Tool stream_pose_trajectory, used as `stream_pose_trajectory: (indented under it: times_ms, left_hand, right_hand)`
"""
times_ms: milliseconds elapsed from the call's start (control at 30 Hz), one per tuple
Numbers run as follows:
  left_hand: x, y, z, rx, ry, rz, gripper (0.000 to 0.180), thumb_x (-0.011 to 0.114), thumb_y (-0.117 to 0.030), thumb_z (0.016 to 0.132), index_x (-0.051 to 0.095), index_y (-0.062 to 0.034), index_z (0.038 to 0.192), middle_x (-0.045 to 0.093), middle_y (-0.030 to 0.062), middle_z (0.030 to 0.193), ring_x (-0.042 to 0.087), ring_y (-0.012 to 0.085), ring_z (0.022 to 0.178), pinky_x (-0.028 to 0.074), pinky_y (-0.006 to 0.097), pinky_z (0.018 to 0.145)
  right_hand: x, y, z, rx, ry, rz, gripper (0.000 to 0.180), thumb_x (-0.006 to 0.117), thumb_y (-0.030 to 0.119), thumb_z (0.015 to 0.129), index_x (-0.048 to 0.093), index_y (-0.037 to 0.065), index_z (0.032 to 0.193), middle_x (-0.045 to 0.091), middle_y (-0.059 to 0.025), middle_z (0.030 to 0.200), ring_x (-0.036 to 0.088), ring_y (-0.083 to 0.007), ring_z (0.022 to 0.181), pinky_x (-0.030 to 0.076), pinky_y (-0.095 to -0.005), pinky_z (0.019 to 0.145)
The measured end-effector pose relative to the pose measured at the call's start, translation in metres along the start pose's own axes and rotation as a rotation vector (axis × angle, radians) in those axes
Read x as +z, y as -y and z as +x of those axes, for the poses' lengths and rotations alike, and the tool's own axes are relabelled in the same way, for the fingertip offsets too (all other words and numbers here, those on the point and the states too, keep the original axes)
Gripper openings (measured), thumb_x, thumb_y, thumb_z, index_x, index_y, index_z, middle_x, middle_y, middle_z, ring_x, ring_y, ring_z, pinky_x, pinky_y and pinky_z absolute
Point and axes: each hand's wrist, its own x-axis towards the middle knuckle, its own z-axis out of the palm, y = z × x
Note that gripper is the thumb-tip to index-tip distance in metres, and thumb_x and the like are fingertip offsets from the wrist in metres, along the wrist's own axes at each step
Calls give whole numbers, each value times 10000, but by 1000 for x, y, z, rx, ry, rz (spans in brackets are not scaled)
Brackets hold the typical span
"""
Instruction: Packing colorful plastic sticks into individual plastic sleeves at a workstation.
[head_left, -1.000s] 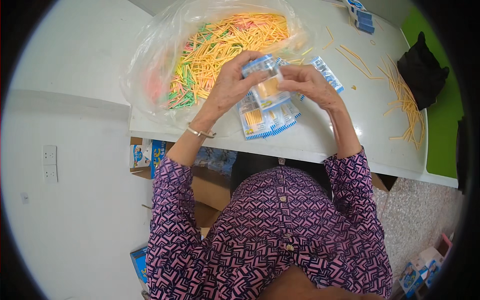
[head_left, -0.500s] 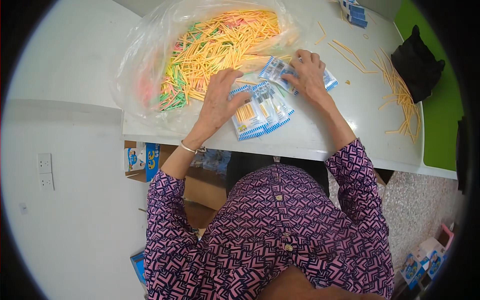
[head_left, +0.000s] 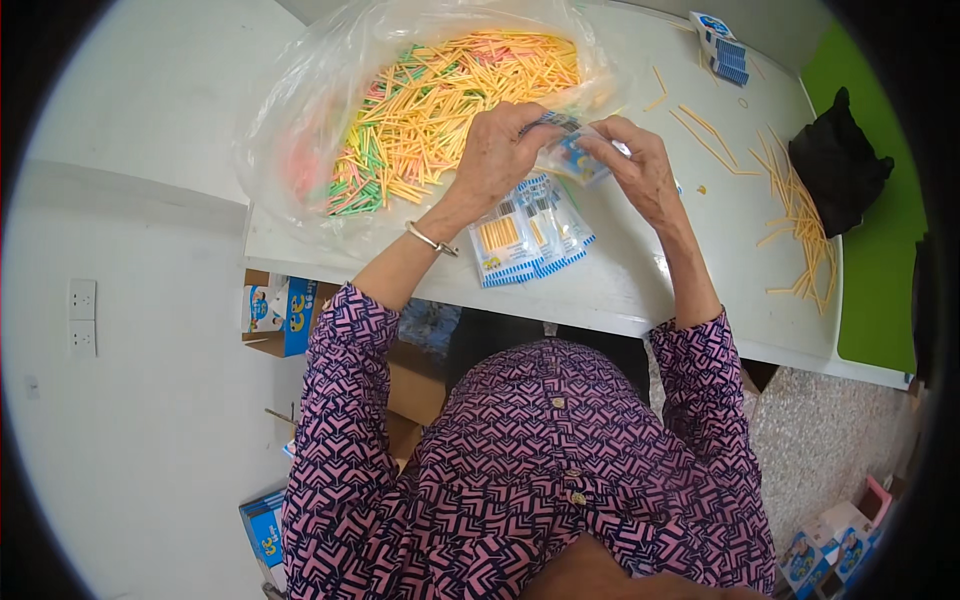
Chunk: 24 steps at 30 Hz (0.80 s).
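Between both hands I hold a small clear plastic packet (head_left: 580, 163) with blue printing, lifted a little off the white table. My left hand (head_left: 497, 148) pinches its left edge, and my right hand (head_left: 640, 168) grips it on the right with thumb and fingers. Just below my hands lie several overlapping packets (head_left: 510, 246) with blue striped ends; yellow sticks show through their clear windows. Beyond my left hand a large clear plastic bag (head_left: 290, 110) lies open, full of thin yellow, pink and green sticks (head_left: 440, 110).
Loose yellow sticks (head_left: 800, 215) lie at the table's right side beside a black cloth-like bundle (head_left: 840, 160). A stack of blue-and-white packets (head_left: 722, 55) stands at the far right. Under the table are an open cardboard box (head_left: 415, 385) and a blue printed box (head_left: 298, 318).
Both hands have come together over the packets. The packet that lay under my right hand is now raised and held by both hands. The other packets stay on the table.
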Motion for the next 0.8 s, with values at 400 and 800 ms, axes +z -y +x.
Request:
stream_pose_trajectory:
  times_ms: [400,800]
  left_hand:
    - [-5,20,-17,-105,99,89,172,591,-147,847,665,3,889,613,98,711,538,128,642,411,279,565]
    - [-23,97,55,-132,267,950,462,586,-482,758,696,-48,871,629,160,919,560,303,915,411,447,793]
  right_hand:
    - [8,-1,-6,175,215,-87,221,580,180,879,632,-35,894,570,-4,696,481,-70,658,385,-233,590]
    - [-25,-14,0,263,-165,264,228,544,212,920,646,19,857,522,75,687,402,7,605,316,-163,536]
